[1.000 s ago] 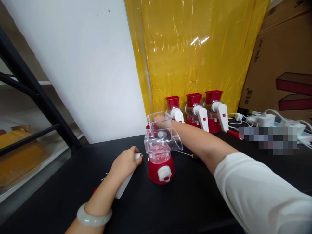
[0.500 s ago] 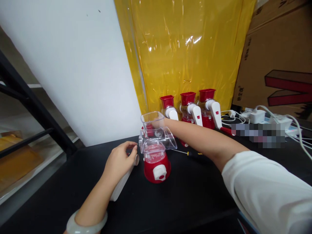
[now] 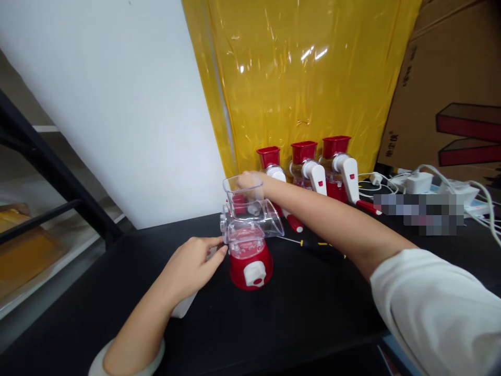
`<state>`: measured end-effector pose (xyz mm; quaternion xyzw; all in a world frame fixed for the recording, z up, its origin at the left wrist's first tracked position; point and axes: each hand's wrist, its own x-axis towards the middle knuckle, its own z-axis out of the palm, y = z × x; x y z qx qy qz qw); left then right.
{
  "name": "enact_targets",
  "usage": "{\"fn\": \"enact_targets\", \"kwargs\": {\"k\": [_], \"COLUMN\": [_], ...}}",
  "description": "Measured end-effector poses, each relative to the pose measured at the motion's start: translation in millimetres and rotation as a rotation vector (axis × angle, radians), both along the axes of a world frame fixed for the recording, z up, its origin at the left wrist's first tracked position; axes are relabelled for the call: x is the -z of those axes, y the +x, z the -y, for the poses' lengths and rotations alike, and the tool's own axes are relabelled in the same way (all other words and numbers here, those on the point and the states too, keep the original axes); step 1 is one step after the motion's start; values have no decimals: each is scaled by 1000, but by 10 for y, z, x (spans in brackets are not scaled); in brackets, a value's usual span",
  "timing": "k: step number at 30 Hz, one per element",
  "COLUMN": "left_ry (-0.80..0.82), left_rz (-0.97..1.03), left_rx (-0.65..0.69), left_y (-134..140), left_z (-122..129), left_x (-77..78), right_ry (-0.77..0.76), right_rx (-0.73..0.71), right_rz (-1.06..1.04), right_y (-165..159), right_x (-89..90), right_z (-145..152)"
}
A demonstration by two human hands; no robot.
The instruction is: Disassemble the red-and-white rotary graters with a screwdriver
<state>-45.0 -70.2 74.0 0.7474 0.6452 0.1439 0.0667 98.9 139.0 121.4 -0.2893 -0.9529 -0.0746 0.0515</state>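
Observation:
A rotary drum grater (image 3: 250, 230) stands upright on the black table, with a clear plastic body and hopper on a red base. A white knob (image 3: 255, 273) sits on the front of that base. My left hand (image 3: 195, 263) has its thumb and index finger stretched out and apart, their tips at the grater's left side. Beneath this hand lies a white crank handle (image 3: 183, 305), mostly covered. My right hand (image 3: 250, 181) reaches behind the clear hopper; its fingers show only blurrily through the plastic. Red parts behind the hopper are hard to make out.
Several red and white graters (image 3: 304, 152) with crank handles line the back by yellow wrapped material (image 3: 313, 78). A screwdriver (image 3: 313, 243) lies under my right forearm. White cables and plugs (image 3: 418, 183) lie right, before a cardboard box (image 3: 415, 104). Shelving (image 3: 58, 224) stands left.
My left hand has moved right to the grater's side, its fingers straightening. My right hand has shifted left and up behind the hopper. The view has tilted slightly.

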Motion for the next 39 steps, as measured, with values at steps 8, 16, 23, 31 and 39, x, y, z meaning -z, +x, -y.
{"fn": "enact_targets", "kwargs": {"k": [8, 16, 23, 31, 39], "left_ry": [-12, -24, 0, 20, -12], "left_rz": [-52, -269, -536, -371, -237], "left_rx": [-24, -22, -165, -106, -15], "left_y": [135, 281, 391, 318, 261], "left_z": [187, 173, 210, 177, 107], "left_x": [-62, 55, 123, 80, 21], "right_ry": [140, 38, 74, 121, 119], "right_rx": [-48, -164, -169, -120, -115], "right_rz": [-807, -750, -584, -596, -625], "right_y": [487, 676, 615, 535, 505], "right_x": [-521, -377, -321, -281, -260], "right_z": [402, 1106, 1193, 1172, 1166]}}
